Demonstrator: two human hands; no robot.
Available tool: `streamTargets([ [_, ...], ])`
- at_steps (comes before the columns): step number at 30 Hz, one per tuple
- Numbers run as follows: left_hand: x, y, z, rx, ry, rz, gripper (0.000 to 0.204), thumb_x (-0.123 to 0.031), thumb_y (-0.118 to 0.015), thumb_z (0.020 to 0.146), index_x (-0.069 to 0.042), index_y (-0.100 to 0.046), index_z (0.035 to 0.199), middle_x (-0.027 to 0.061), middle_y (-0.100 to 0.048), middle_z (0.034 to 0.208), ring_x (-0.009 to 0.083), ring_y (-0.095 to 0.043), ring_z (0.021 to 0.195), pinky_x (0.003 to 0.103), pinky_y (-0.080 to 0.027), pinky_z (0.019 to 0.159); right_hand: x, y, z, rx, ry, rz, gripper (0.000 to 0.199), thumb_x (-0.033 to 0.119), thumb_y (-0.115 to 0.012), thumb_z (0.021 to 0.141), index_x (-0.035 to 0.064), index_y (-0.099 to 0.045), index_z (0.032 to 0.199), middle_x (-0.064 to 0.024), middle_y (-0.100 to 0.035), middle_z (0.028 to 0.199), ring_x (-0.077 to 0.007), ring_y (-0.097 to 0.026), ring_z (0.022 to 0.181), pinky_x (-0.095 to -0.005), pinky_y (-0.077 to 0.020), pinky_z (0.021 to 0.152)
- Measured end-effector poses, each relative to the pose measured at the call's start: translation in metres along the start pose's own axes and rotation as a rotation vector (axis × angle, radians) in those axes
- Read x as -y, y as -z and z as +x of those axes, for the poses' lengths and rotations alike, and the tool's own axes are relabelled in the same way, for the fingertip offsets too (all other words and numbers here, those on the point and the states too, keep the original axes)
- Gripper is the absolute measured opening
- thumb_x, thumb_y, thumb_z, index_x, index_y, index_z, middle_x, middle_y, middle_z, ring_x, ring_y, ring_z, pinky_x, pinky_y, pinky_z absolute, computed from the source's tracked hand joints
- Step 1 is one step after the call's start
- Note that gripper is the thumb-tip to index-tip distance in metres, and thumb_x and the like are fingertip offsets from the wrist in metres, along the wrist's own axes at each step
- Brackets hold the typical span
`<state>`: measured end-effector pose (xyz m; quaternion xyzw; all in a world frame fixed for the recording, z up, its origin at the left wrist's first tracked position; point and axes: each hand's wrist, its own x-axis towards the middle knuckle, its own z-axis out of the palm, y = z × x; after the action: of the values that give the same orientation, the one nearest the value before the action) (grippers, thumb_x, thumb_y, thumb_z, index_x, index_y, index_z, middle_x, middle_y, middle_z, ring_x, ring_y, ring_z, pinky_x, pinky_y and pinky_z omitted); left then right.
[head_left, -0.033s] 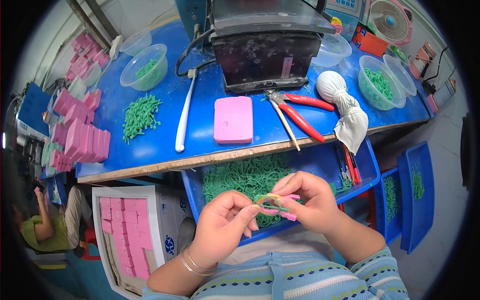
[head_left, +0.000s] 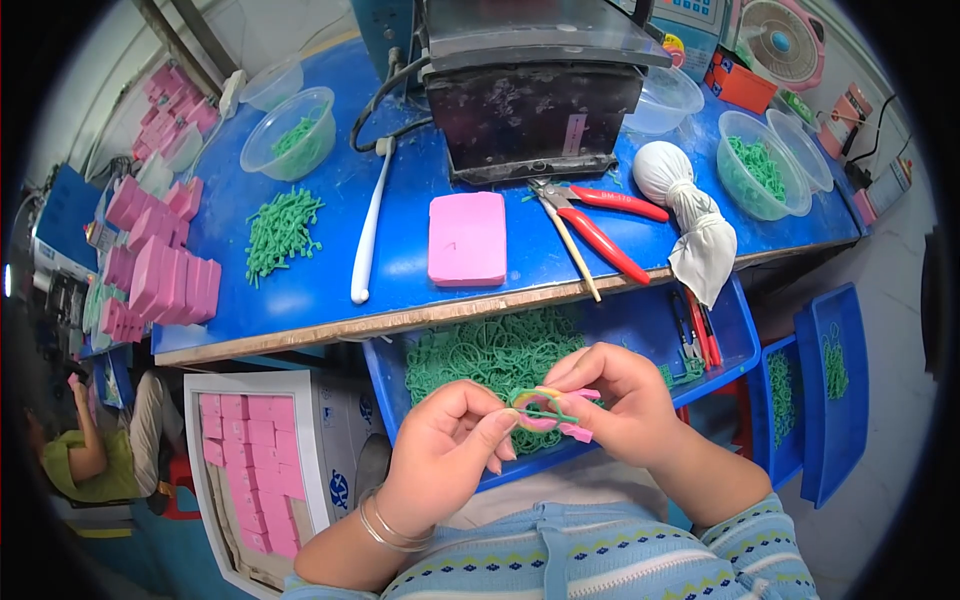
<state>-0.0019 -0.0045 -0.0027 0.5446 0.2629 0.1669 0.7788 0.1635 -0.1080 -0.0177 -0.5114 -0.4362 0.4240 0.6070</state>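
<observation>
My left hand [head_left: 455, 445] and my right hand [head_left: 620, 400] meet over a blue drawer-like tray [head_left: 620, 335] below the table edge. Between them is a small green ring-shaped piece [head_left: 540, 412], with pink and yellow parts around it whose kind I cannot make out. My left thumb and forefinger pinch the ring's left side. The right fingers close on its other side, where pink ends stick out. Under my hands the tray holds a heap of green rubbery-looking loops [head_left: 490, 350].
On the blue table [head_left: 340, 250] lie a pink block [head_left: 467, 240], a white rod [head_left: 373, 225], red-handled pliers [head_left: 605, 240], a white cloth bundle [head_left: 690, 210] and green pieces [head_left: 280, 235]. A black machine [head_left: 530, 120] stands behind. Pink blocks fill a box [head_left: 320, 480] at lower left.
</observation>
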Motion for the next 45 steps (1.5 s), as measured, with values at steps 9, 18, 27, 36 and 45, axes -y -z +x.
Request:
streamTargets([
  [9, -0.004, 0.0, -0.003, 0.011, -0.079, 0.043, 0.007, -0.006, -0.052, 0.089, -0.001, -0.05, 0.084, 0.0043, -0.054, 0.078, 0.0067, -0.054, 0.066, 0.019, -0.045, 0.055, 0.001, -0.005, -0.003, -0.014, -0.175, 0.308, 0.01, 0.003, -0.058, 0.084, -0.0014, -0.052, 0.092, -0.0114, -0.058, 0.098, -0.0122, -0.057, 0.089, -0.0262, -0.0469, 0.076],
  [18, -0.002, 0.0, -0.004, -0.05, -0.191, 0.169, 0.006, -0.003, -0.051, 0.088, 0.001, -0.048, 0.085, 0.0062, -0.051, 0.08, 0.0078, -0.054, 0.066, 0.02, -0.045, 0.057, -0.003, -0.015, -0.006, -0.13, -0.166, 0.36, 0.011, 0.004, -0.056, 0.086, -0.0015, -0.048, 0.093, -0.0112, -0.06, 0.091, -0.013, -0.058, 0.084, -0.0273, -0.0485, 0.074],
  [27, -0.001, -0.003, -0.008, -0.141, -0.337, 0.259, 0.005, -0.001, -0.052, 0.087, 0.001, -0.048, 0.085, 0.0091, -0.05, 0.082, 0.0102, -0.054, 0.065, 0.021, -0.045, 0.058, -0.003, -0.021, -0.007, -0.177, -0.386, 0.6, 0.013, 0.01, -0.051, 0.09, -0.0013, -0.045, 0.09, -0.0159, -0.059, 0.093, -0.0174, -0.061, 0.08, -0.0295, -0.0514, 0.071],
  [36, -0.012, -0.003, -0.013, -0.213, -0.497, 0.422, 0.005, 0.0, -0.052, 0.086, 0.001, -0.047, 0.086, 0.0091, -0.051, 0.082, 0.0122, -0.054, 0.067, 0.022, -0.045, 0.058, -0.01, -0.023, -0.002, -0.367, -0.352, 0.726, 0.006, 0.005, -0.048, 0.089, 0.0007, -0.044, 0.09, -0.0197, -0.055, 0.102, -0.0256, -0.062, 0.091, -0.0321, -0.0552, 0.072],
  [45, -0.014, 0.003, -0.011, -0.069, -0.068, -0.203, 0.005, -0.004, -0.049, 0.09, 0.0, -0.046, 0.088, 0.0076, -0.053, 0.078, 0.011, -0.053, 0.065, 0.023, -0.044, 0.054, -0.004, -0.013, -0.007, -0.01, -0.284, 0.596, 0.017, 0.004, -0.046, 0.085, -0.0006, -0.051, 0.1, -0.0135, -0.052, 0.104, -0.022, -0.059, 0.087, -0.0299, -0.0518, 0.068],
])
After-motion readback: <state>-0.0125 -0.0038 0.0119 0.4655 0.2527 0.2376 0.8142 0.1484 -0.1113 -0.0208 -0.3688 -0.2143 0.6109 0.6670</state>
